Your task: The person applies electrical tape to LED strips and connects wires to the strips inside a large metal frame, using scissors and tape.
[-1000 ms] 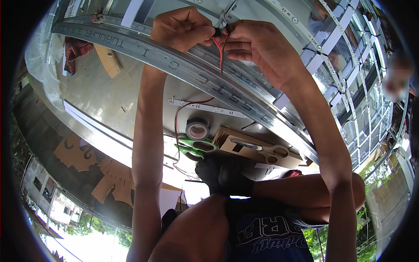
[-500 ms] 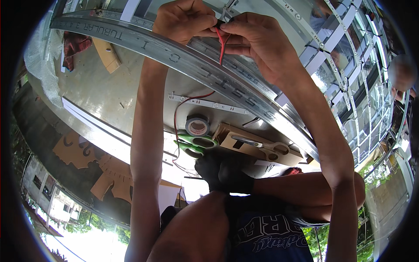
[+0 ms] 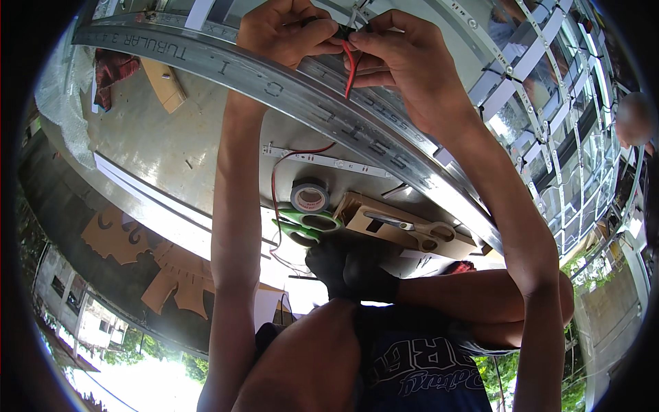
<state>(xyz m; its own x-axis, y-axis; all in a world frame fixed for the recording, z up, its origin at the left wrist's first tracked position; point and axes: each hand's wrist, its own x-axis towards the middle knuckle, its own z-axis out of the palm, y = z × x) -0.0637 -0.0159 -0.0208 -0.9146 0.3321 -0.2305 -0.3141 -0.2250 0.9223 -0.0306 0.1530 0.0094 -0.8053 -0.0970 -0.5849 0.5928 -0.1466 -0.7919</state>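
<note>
Beyond the metal bars my two hands meet at the top of the view. My left hand (image 3: 283, 33) is closed, thumb against forefinger, on a small black strip-like piece (image 3: 341, 31) that looks like tape. Close beside it, my right hand (image 3: 415, 65) pinches the joint of a red wire (image 3: 353, 63) with thumb and forefinger. The wire's red length hangs below the pinch, in front of the right fingers. Whether the black piece wraps round the wire is partly hidden by the fingertips.
Long metal bars (image 3: 274, 84) cross under my wrists. On the floor lie an LED strip (image 3: 329, 162), a tape roll (image 3: 309, 198), green-handled scissors (image 3: 309, 221) and beige-handled scissors (image 3: 429, 233) on a cardboard box (image 3: 357, 209). A frame with LED strips (image 3: 542, 130) stands at right; a person is beyond.
The hands have shifted slightly, with more of the black piece showing between them. Both keep their pinch, and the red wire still hangs down.
</note>
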